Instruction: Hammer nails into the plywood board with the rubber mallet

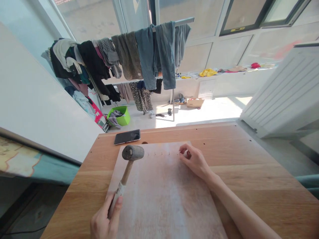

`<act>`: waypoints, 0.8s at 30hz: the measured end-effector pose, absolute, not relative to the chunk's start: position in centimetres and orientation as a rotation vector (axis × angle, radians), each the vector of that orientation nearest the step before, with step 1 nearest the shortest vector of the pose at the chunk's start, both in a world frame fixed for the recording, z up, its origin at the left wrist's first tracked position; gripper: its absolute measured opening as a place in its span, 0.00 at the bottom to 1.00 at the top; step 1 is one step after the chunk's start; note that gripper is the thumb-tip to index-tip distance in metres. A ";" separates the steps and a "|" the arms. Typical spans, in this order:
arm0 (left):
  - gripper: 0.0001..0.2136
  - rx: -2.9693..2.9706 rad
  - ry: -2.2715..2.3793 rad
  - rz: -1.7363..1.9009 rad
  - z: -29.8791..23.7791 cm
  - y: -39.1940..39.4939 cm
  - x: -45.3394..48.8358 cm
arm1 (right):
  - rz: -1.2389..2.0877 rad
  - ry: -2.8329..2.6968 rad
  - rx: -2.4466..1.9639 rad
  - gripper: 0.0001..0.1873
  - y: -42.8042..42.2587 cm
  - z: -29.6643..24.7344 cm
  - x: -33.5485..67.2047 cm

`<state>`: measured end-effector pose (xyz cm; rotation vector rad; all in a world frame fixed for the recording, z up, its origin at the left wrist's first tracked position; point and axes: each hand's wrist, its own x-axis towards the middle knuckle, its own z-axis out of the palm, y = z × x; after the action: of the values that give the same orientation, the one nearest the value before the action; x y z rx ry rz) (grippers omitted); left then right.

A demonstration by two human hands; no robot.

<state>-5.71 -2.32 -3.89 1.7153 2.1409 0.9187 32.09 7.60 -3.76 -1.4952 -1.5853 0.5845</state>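
My left hand (106, 219) is closed round the wooden handle of a mallet (129, 162); its dark round head rests on the far left corner of a pale board (161, 196). My right hand (194, 161) sits at the board's far right edge, fingers pinched on something small that I cannot make out. A row of several small nails (159, 154) stands along the board's far edge, between the mallet head and my right hand.
The board lies on a wooden table (249, 179). A black phone (127, 136) lies at the table's far left. Beyond stand a clothes rack (139, 56) full of garments, a green basket (119, 116) and a white radiator (286, 93).
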 end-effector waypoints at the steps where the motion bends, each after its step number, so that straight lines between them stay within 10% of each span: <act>1: 0.32 1.718 2.143 0.921 -3.9 -2.4 -5.7 | 0.575 -1.586 -1.493 0.01 7.6 -3.9 32.0; 24: 0.24 1.950 1.607 0.772 1.1 0.4 3.8 | 0.553 -1.729 -1.452 0.16 7.7 -4.1 31.9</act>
<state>3.79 0.36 1.08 1.9501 1.6066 0.7716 31.87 7.67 -4.08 -1.4523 -1.7292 0.5530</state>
